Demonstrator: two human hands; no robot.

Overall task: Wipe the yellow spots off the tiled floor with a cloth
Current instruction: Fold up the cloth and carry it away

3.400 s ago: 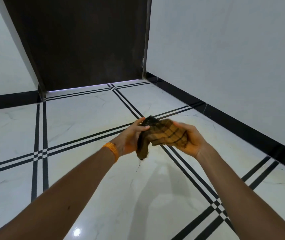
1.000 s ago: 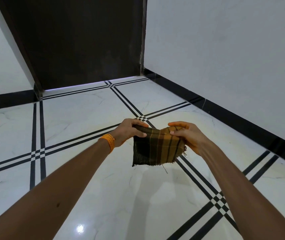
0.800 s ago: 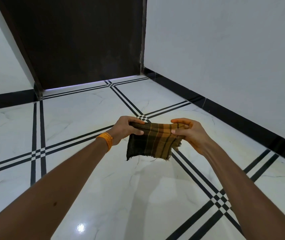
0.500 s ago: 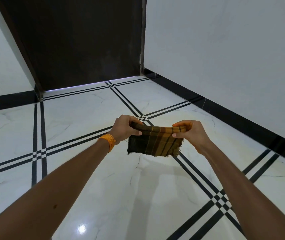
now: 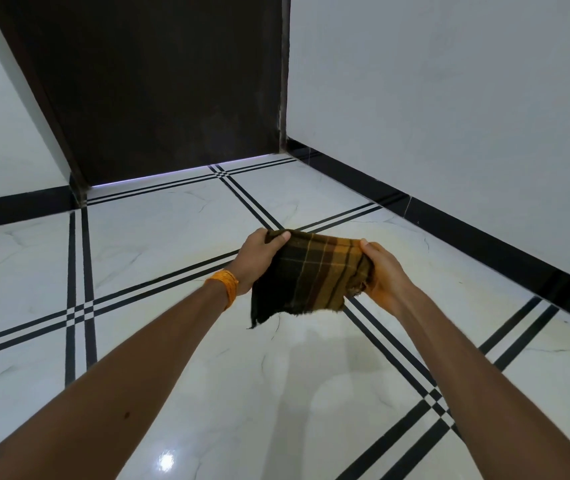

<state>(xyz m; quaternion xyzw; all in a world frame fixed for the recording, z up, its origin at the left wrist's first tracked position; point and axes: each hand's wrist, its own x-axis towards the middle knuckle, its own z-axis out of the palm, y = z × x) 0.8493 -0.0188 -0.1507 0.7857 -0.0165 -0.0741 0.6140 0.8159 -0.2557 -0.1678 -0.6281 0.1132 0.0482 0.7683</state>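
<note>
The left hand (image 5: 255,258) pinches the cloth (image 5: 311,275) at its top corner. The right hand (image 5: 385,271) grips the opposite edge, its fingers curled into bunched fabric. Between the fingers the cloth hangs limp above the tiled floor (image 5: 172,237). It looks light, soft and frayed, and is probably best wadded in one palm. Beyond the fingers, no yellow spots show plainly.

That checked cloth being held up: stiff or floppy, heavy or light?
Probably floppy: the cloth sags between the left hand and right hand, one lower corner drooping. Likely light, since the hands hold only its upper corners.
</note>
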